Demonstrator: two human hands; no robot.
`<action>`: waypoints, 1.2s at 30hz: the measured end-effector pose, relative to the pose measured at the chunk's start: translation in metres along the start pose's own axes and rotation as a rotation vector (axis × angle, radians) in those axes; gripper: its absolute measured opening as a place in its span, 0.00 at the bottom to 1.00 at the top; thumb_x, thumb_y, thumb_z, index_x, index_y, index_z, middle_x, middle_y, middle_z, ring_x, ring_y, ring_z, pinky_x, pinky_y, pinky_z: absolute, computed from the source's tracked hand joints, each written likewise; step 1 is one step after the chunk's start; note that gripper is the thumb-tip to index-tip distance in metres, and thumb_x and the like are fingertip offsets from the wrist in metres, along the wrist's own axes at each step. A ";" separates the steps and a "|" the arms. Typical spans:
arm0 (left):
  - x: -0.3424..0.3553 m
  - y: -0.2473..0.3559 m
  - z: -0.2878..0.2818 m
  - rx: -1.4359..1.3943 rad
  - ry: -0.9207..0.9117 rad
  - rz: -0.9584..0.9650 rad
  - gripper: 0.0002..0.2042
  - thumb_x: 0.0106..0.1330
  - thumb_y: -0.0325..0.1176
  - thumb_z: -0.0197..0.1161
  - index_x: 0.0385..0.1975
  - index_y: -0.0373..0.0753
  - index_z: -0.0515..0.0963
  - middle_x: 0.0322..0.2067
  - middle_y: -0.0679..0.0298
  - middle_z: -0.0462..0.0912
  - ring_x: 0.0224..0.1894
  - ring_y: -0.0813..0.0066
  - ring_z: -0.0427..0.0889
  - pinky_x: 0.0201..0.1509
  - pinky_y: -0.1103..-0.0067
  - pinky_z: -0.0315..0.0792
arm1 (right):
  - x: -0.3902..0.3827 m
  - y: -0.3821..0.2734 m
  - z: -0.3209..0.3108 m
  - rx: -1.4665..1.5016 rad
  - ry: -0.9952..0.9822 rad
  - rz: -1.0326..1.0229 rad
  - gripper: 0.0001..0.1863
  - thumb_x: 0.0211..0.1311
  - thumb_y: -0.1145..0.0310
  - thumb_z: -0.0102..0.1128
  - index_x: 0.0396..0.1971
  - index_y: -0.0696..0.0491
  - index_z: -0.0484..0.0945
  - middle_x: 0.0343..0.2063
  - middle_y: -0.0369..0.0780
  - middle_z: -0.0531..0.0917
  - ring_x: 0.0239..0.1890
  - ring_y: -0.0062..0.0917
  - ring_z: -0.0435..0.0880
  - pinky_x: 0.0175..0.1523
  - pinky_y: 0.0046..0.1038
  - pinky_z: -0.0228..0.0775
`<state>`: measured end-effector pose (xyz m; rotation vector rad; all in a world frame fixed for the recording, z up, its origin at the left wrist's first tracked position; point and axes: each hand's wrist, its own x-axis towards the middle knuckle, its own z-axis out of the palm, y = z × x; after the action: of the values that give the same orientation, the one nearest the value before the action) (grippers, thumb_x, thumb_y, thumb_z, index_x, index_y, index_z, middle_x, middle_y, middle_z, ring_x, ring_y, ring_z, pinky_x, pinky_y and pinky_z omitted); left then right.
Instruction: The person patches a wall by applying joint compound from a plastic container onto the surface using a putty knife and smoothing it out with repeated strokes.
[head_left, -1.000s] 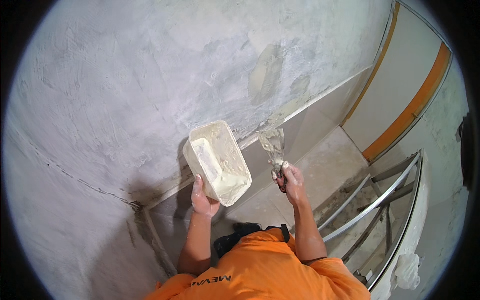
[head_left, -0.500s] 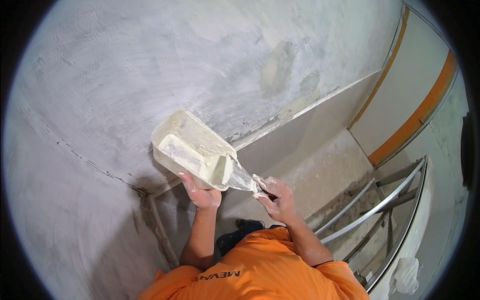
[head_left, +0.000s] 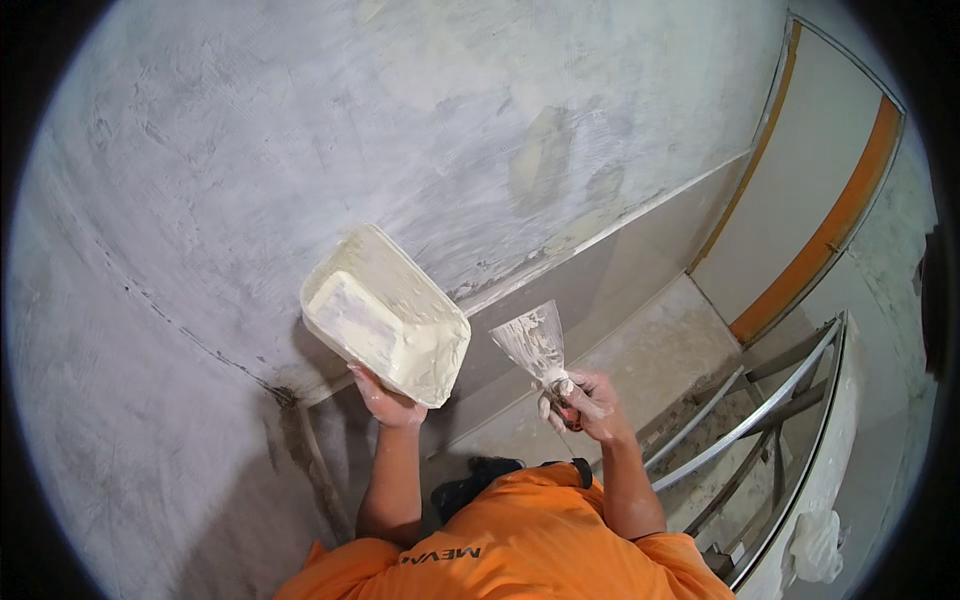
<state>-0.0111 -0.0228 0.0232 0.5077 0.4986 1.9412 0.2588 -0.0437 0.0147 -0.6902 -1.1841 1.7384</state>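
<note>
My left hand (head_left: 388,400) grips a cream plastic tub (head_left: 425,283) by its near lower side, tilted so its inside shows. Pale filler paste (head_left: 432,355) coats its inner walls and lies thickest at the right end. In my right hand (head_left: 588,405) is a putty knife (head_left: 530,338), held by its handle with the wide blade pointing up and away. Smears of paste cover the blade, which stands apart from the tub, to its right. Both hands are whitened with paste.
Ahead and left is a grey-white skimmed wall (head_left: 250,150) with darker damp patches. A tiled skirting band (head_left: 640,250) runs along its foot. To the right stand a metal frame (head_left: 750,425), a crumpled white bag (head_left: 817,545) and a white door with orange edging (head_left: 800,170).
The putty knife has come out of the tub, moving right and turning blade-up in my right hand. The tub stays nearly in place in my left hand.
</note>
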 end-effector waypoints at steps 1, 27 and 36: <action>0.001 -0.005 -0.010 -0.009 -0.073 -0.019 0.40 0.68 0.66 0.47 0.73 0.47 0.53 0.71 0.61 0.59 0.69 0.56 0.63 0.71 0.57 0.61 | 0.003 0.003 0.002 -0.001 0.003 -0.005 0.18 0.63 0.62 0.63 0.44 0.63 0.79 0.27 0.41 0.81 0.21 0.25 0.77 0.23 0.22 0.67; 0.022 -0.011 -0.052 0.440 -0.273 0.175 0.43 0.59 0.49 0.69 0.68 0.35 0.54 0.60 0.58 0.68 0.62 0.66 0.68 0.67 0.67 0.62 | -0.025 -0.033 -0.013 -0.881 0.267 -0.160 0.17 0.57 0.71 0.64 0.46 0.62 0.80 0.34 0.45 0.86 0.33 0.25 0.80 0.44 0.25 0.72; 0.016 -0.009 -0.016 0.650 -0.397 0.104 0.41 0.57 0.47 0.71 0.66 0.33 0.59 0.56 0.58 0.71 0.59 0.68 0.70 0.65 0.71 0.63 | -0.024 -0.037 0.024 -0.959 0.252 -0.214 0.20 0.56 0.71 0.62 0.50 0.59 0.80 0.41 0.54 0.83 0.41 0.48 0.82 0.48 0.33 0.74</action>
<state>-0.0195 -0.0069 0.0075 1.3228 0.8523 1.6824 0.2637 -0.0703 0.0570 -1.2314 -1.8157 0.7986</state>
